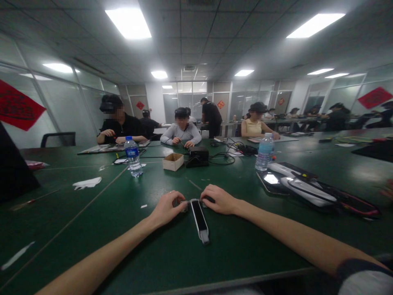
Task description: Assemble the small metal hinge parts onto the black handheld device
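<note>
Centrally, in the head view, a slim black-and-white device point(200, 218) lies toward the near edge of the green table point(147, 262), its far end between left hand point(166, 208) and right hand point(221, 200), whose grip on small blurred pieces point(184, 207) I cannot tell.

Device point(199, 216) black, 2 long edges white, near end grey; table point(132, 254) green; box point(175, 164) cream; left bottle point(132, 153) clear, blue-labelled; right bottle point(264, 152) clear, pale-blue-labelled; left sign point(19, 105) red, dark-patterned
</note>
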The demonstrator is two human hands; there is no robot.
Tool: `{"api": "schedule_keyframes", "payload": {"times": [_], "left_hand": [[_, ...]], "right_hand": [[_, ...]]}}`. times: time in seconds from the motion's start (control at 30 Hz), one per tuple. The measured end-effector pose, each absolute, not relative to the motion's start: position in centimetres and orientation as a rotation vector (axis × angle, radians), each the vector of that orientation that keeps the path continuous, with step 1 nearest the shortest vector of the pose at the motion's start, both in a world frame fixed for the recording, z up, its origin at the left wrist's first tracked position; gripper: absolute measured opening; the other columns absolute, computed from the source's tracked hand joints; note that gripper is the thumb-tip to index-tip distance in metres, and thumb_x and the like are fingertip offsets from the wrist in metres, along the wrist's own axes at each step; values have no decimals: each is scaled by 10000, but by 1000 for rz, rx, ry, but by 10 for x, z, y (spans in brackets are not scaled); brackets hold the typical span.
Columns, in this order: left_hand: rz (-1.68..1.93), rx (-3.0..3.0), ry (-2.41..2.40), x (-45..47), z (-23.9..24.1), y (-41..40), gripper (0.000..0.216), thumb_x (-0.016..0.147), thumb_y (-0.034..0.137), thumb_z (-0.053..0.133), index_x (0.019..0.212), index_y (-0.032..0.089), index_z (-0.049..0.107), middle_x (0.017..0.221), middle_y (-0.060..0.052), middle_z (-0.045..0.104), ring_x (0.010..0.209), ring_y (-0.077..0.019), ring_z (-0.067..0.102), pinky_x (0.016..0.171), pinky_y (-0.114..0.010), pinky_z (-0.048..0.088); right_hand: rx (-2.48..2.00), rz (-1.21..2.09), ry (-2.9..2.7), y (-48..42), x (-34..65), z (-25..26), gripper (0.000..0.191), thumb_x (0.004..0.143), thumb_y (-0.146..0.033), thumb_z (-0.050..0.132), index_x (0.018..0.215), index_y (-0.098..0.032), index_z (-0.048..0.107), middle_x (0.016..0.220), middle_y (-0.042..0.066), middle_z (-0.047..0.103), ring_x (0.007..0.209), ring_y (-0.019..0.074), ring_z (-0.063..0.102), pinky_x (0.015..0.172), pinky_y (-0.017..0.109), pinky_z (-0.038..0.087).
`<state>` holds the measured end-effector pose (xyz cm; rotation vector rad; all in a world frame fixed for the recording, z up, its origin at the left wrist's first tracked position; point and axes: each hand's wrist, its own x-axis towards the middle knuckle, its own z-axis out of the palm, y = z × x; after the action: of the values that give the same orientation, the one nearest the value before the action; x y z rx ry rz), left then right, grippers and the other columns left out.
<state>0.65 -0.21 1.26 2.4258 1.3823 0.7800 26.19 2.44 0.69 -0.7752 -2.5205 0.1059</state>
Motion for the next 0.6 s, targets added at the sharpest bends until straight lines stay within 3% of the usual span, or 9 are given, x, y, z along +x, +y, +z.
{"api": "schedule_keyframes", "payload": {"times": [0.1,0.27,0.4,0.6], "left_hand": [[719,2443,1362,6,14,-2,248,893,353,534,873,176,706,795,-30,652,703,-177,568,656,-277,420],[761,2433,1379,5,13,0,211,845,365,608,885,181,702,801,-23,645,700,-177,556,640,-269,414],[713,2431,1383,5,12,0,257,896,369,537,874,182,712,793,-26,647,692,-176,556,640,-275,414],[775,2428,1363,4,11,1,164,844,322,622,856,176,694,779,-11,640,686,-167,554,642,-267,417]], "right_hand": [[-769,101,-2515,26,262,4,113,902,-175,557,958,-149,651,939,80,646,903,192,575,815,333,484],[-765,119,-2510,25,262,5,112,907,-183,555,962,-153,648,939,77,647,906,192,575,814,332,485],[-788,129,-2517,22,261,9,114,908,-183,555,967,-154,648,949,78,647,909,190,575,813,333,487],[-788,121,-2505,22,261,8,143,916,-195,539,1009,-140,633,984,91,634,928,199,566,835,356,486]]}}
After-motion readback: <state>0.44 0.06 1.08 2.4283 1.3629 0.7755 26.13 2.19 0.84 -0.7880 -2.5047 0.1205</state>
